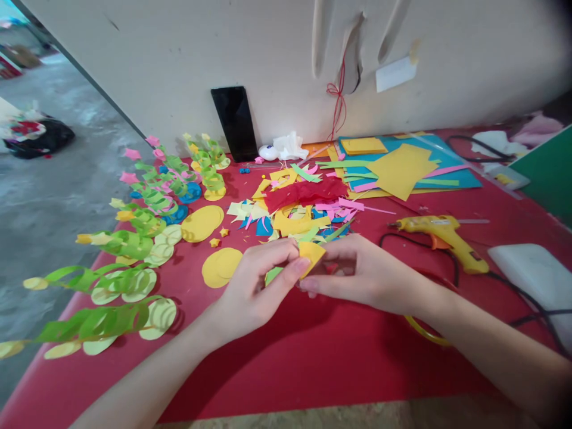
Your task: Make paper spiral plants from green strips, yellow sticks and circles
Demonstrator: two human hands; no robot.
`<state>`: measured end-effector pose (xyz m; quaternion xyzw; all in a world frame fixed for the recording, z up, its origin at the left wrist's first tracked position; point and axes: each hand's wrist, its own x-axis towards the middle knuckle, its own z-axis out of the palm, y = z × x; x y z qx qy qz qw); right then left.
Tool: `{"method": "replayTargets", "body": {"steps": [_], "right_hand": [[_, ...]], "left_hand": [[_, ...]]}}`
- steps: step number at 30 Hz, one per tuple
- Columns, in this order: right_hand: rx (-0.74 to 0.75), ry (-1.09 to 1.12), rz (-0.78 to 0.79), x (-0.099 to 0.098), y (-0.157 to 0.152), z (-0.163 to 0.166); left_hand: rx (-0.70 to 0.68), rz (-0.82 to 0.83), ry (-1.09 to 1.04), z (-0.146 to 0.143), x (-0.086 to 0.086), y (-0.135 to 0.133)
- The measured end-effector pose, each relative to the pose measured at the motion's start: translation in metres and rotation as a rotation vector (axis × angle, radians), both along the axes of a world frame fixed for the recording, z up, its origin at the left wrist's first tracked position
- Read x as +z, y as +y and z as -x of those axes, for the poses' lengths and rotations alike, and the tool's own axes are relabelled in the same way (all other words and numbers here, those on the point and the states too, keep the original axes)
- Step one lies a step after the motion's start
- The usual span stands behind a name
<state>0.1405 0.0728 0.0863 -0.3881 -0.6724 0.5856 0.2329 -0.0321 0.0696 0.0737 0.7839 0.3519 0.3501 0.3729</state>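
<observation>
Over the front middle of the red table (286, 369), a folded piece of yellow paper (311, 257) is pinched between the thumb and fingers of my left hand (263, 286). My right hand (361, 271) closes on the paper's right edge with bent fingers; its fingertips are partly hidden. A bit of green paper (273, 275) shows beneath my left fingers. Yellow paper discs (218, 268) lie just left of that hand, with small yellow paper stars (215, 242) behind them. Paper scraps (295, 223) are heaped beyond both hands.
Curled green paper spirals on round bases (158, 319) line the left side. A yellow glue gun (442, 232) with its cord lies right, near a white block (531, 280). A black phone (235, 122) leans on the back wall. Coloured paper sheets (456, 170) lie at the back right.
</observation>
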Motion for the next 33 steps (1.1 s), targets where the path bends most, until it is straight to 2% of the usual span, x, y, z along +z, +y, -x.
{"method": "replayTargets", "body": {"steps": [9,13,19,25,33], "right_hand": [[0.044,0.017,0.051,0.001,0.000,-0.002],[0.037,0.103,0.137,0.004,-0.002,-0.003],[0.017,0.133,0.159,0.004,-0.003,-0.003],[0.130,0.184,0.216,-0.001,0.002,-0.007],[0.156,0.124,0.201,0.001,0.002,-0.012]], "left_hand": [[-0.089,-0.122,0.091,0.003,0.004,-0.003],[-0.126,-0.039,0.068,0.002,0.004,-0.006],[-0.174,0.084,-0.031,0.001,0.003,-0.006],[-0.148,0.099,-0.022,0.003,0.000,-0.002],[-0.163,0.115,-0.001,0.005,0.006,0.001]]}}
